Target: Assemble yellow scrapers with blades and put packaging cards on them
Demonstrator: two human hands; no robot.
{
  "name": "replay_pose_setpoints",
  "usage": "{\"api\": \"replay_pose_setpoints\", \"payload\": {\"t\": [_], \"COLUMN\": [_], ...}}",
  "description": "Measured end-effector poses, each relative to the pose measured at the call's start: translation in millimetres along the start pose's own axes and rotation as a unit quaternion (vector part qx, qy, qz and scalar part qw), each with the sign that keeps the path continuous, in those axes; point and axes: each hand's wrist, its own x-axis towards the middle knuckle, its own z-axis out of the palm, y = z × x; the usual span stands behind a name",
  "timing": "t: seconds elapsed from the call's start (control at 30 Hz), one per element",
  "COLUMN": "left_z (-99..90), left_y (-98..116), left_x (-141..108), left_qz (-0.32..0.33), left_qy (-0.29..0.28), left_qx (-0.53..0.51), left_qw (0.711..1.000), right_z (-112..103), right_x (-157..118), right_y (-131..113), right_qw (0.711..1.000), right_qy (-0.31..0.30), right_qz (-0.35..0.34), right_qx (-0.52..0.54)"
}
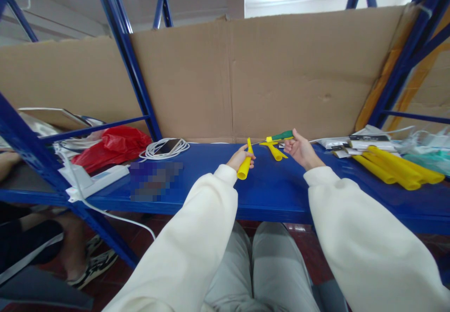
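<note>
1. Blue shelf (281, 194) spans the scene from left to right, closed at its far side by a tall cardboard panel (281, 77).
2. Left hand (239, 158) is curled around a yellow tube (243, 170); its long axis runs near to far, with the flared mouth toward the near side.
3. Right hand (301, 150) pinches the right end of a green-handled tool (281, 135), whose long axis lies roughly left to right, thin end toward the tube. Tool and tube thus lie roughly crosswise; I cannot tell whether they touch.
4. Between the hands, just below the handle, sits another yellow piece (276, 152), nearer the right hand; whether it hangs or rests is unclear.
5. Bare shelf lies open between the hands and the near edge. Limits: coiled white cable (151, 151) at left, stacked yellow tubes (404, 169) at right.
</note>
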Motion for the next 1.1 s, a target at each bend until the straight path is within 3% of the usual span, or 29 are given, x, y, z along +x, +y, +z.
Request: {"api": "replay_pose_setpoints", "payload": {"t": [0.2, 0.43, 0.87, 1.1], "left_z": [-0.2, -0.1, -1.0, -0.3], "left_y": [0.2, 0.1, 2.1, 1.9], "left_x": [0.8, -0.2, -0.4, -1.3], "left_qz": [-0.005, -0.006, 0.005, 0.001], "left_qy": [0.0, -0.007, 0.031, 0.017], "left_qx": [0.007, 0.013, -0.003, 0.005], "left_qw": [1.0, 1.0, 1.0, 1.0], "right_z": [-1.7, -5.0, -2.1, -2.6], "right_x": [5.1, 7.1, 2.9, 6.0], "right_y": [9.3, 14.1, 10.4, 11.9], "right_qw": [0.997, 0.993, 0.999, 0.994], "right_qy": [0.069, 0.106, 0.013, 0.107], "right_qz": [-0.037, -0.045, -0.042, -0.013], "right_qx": [0.021, 0.01, 0.018, 0.028]}}
